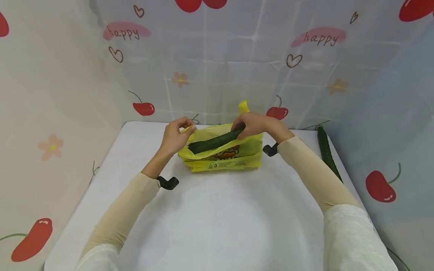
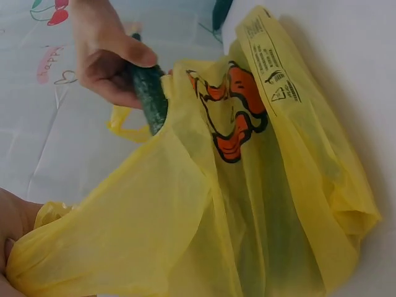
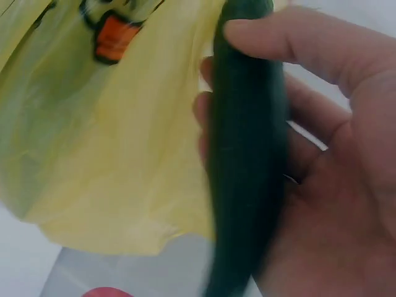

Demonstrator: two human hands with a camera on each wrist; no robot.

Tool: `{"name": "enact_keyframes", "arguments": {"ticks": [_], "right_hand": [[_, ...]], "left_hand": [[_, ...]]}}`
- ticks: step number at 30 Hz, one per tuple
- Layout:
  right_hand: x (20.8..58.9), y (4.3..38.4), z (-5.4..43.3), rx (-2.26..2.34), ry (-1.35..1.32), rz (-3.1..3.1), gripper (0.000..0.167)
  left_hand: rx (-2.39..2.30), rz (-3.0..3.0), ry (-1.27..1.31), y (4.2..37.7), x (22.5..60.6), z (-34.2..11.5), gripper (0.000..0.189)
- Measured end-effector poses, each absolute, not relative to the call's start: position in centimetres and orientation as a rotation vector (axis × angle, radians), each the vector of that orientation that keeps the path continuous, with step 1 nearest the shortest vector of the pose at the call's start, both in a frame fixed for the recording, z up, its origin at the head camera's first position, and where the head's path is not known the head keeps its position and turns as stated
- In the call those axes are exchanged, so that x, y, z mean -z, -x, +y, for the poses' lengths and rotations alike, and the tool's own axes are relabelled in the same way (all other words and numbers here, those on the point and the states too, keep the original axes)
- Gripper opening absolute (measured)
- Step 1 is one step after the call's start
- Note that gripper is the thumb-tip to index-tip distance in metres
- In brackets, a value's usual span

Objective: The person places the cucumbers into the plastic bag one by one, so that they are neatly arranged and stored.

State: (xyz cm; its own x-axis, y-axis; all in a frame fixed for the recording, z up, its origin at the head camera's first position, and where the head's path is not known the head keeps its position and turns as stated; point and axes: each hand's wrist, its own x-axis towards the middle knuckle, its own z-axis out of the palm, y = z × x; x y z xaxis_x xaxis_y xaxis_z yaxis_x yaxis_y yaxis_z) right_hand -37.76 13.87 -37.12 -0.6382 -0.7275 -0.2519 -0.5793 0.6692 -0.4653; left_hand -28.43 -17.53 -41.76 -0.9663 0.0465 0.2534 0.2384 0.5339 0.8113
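A yellow plastic bag (image 1: 225, 165) with an orange cartoon print lies near the back of the table. My left hand (image 1: 173, 137) pinches the bag's left upper edge between thumb and fingers, stretching the plastic in the left wrist view (image 2: 142, 216). A dark green cucumber (image 1: 213, 143) slants across the bag's mouth, its left end lower than its right. My right hand (image 1: 253, 125) grips the cucumber near its right end, with thumb and fingers around it in the right wrist view. From the left wrist view, the cucumber's (image 2: 148, 96) lower part disappears behind the yellow plastic.
Another cucumber (image 1: 326, 152) lies along the right edge of the white table (image 1: 217, 222), partly hidden by the right sleeve. A cherry-patterned curtain (image 1: 217, 49) rises directly behind the bag and along both sides. One yellow bag handle (image 1: 243, 107) stands up behind the right hand.
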Motion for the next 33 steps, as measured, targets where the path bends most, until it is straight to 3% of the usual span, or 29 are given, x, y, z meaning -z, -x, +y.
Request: {"name": "enact_keyframes", "arguments": {"ticks": [7, 14, 19, 33], "right_hand": [[38.8, 37.7, 14.5, 0.336, 1.004, 2.564, 0.038], [37.3, 35.0, 14.0, 0.026, 1.273, 2.621, 0.028], [36.0, 33.9, 13.7, 0.043, 1.370, 2.565, 0.027], [38.7, 35.6, 13.9, 0.091, 1.107, 2.392, 0.048]], "left_hand": [[1.473, -2.572, 0.245, 28.5, 42.2, -17.6, 0.014], [1.517, -2.551, 0.291, 28.3, 42.2, -17.7, 0.012], [1.517, -2.530, 0.342, 28.5, 42.3, -17.5, 0.012], [1.491, -2.516, 0.342, 28.1, 42.4, -18.1, 0.011]]}}
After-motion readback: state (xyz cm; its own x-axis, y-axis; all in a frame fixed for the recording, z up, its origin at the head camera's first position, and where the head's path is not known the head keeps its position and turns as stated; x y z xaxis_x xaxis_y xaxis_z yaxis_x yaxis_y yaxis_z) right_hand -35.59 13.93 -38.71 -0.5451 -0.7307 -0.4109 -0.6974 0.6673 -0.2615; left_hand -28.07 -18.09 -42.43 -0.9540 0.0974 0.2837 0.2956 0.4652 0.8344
